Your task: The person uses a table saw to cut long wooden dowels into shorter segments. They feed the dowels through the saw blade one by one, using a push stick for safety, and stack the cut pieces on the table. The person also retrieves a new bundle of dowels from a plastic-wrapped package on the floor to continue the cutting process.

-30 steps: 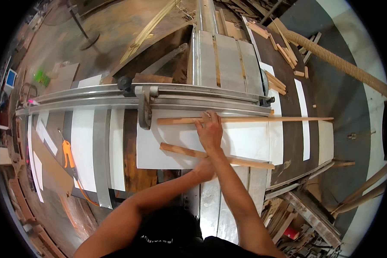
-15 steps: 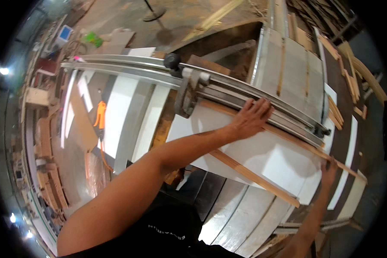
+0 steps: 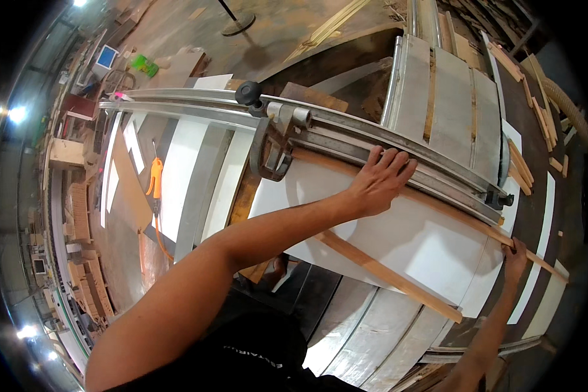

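A long wooden strip [image 3: 460,223] lies along the metal fence [image 3: 431,173], on top of a white panel [image 3: 398,242]. My left hand [image 3: 377,185] is bent over the strip, its fingertips on the fence. Farther right, my right hand [image 3: 515,259] grips the strip close to its far right end, thumb and fingers around it. A second wooden strip [image 3: 392,273] rests slantwise on the white panel, untouched, nearer to me. Left of my left hand, a metal clamp-like stop [image 3: 272,147] with a black knob [image 3: 247,93] sits on the fence.
An orange air blow gun [image 3: 155,176] with a hose lies at left among white and brown boards. The slotted metal machine table [image 3: 451,104] stands beyond the fence. Loose wood offcuts [image 3: 542,121] lie on the dark surface at right. A green container [image 3: 144,65] is at the far left.
The view has shifted slightly. Both hands stay at about the same places on the strip, and the strip keeps its place along the fence.
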A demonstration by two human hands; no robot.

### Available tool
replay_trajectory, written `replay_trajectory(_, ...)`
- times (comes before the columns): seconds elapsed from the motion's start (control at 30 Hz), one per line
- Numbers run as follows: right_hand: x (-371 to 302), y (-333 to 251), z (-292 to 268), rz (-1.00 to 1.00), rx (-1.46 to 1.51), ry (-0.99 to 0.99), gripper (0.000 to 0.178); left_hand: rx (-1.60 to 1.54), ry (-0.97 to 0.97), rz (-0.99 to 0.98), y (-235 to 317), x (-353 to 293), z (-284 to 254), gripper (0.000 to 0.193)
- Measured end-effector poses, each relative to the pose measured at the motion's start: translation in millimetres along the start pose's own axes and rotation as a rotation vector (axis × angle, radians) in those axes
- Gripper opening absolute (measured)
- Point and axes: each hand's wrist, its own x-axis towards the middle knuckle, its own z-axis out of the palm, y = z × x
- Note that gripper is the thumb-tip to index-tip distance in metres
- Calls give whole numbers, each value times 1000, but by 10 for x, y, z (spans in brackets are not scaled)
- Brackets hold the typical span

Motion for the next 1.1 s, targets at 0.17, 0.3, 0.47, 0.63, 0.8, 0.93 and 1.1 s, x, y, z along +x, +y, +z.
replay_trajectory(0.17, -177, 164, -59, -5, -42, 89, 41, -82, -160, 73, 400, 395, 57, 86)
replay_trajectory(0.3, -125, -397, -81, -41, 33, 37, 42, 11, -63, 98, 815, 710, 564, 91)
replay_trajectory(0.47, -140, -425, -79, -7, -18, 95, 48, -6, 34, 93, 1024, 856, 743, 85)
replay_trajectory(0.63, -154, -466, -130, -40, -56, 83, 49, -3, 42, 127, 984, 859, 624, 80)
replay_trajectory(0.8, -75, -262, -205, -52, -53, 68, 50, 2, 15, 123, 955, 876, 568, 81)
replay_trajectory(0.93, -69, -35, -174, -67, -80, 123, 46, 20, -12, 120, 986, 878, 537, 82)
replay_trajectory(1.1, -48, -129, -181, -108, -88, 122, 43, 23, -44, 91, 979, 880, 496, 84)
